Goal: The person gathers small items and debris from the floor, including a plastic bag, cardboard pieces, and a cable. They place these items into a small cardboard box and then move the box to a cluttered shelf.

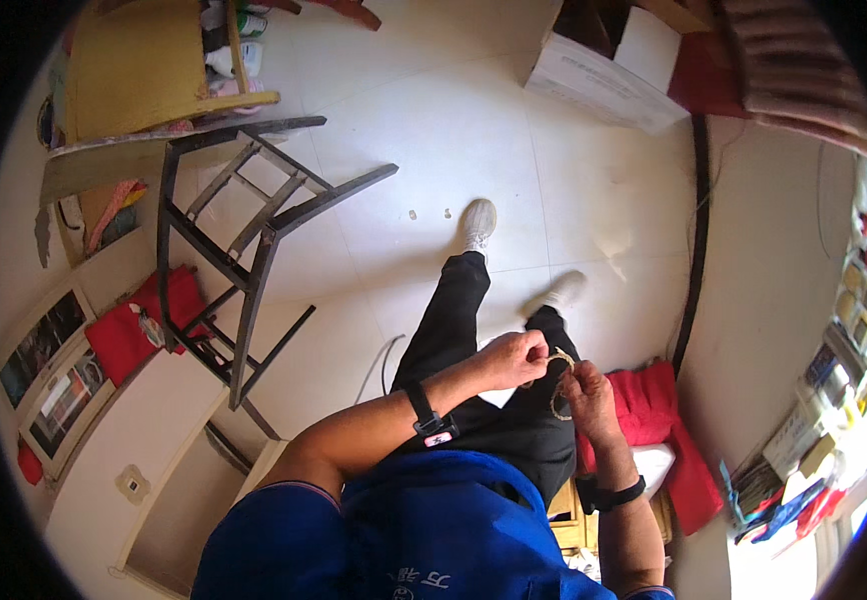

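Observation:
A thin, pale twisted cord (559, 355), perhaps straw or rope, runs between my two hands above my lap. My left hand (517, 358) pinches one end of it with bent fingers. Close beside it on the right, my right hand (589, 388) is closed on the cord, and a loop hangs below its fingers. Something white, partly hidden, lies under my left hand over the dark trousers. Black straps circle both wrists.
A dark wooden chair frame (257, 225) without a seat panel lies tilted at the left. A white cardboard box (606, 82) stands at the upper right. Red cloth (636, 401) covers something beside my right hand. A cluttered shelf (816, 420) is at the far right.

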A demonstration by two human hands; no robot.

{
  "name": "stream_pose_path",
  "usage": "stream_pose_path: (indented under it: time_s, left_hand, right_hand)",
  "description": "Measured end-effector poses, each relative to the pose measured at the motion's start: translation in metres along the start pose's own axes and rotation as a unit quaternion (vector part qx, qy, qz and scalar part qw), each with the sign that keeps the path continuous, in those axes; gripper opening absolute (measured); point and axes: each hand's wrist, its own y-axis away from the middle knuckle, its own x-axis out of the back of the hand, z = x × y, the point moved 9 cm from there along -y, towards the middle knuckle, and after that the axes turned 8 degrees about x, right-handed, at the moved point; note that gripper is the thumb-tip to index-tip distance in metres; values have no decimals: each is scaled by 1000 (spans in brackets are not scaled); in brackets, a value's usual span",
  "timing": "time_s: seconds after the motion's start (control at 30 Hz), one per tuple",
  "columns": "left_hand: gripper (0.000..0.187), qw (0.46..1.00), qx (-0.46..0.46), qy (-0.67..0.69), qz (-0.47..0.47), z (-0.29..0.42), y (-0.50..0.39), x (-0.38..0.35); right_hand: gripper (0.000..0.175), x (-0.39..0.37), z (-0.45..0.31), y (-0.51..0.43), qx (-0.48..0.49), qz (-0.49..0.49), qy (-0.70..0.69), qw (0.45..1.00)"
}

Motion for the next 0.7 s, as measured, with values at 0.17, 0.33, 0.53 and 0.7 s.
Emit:
stream_pose_path:
  time_s: [0.17,0.33,0.53,0.7]
  left_hand:
    - [16,1000,-16,-3,23,11,49,-7]
    - [16,998,-6,-23,58,24,91,-12]
    - [16,994,-59,-83,41,59,119,-19]
    - [16,999,-36,-1,-15,70,131,-6]
  right_hand:
    - [13,-6,-14,38,19,4,58,998]
    - [18,4,-33,57,94,32,83,992]
    - [20,1,-38,116,49,59,-43,996]
    - [15,-16,-39,158,8,119,-228,966]
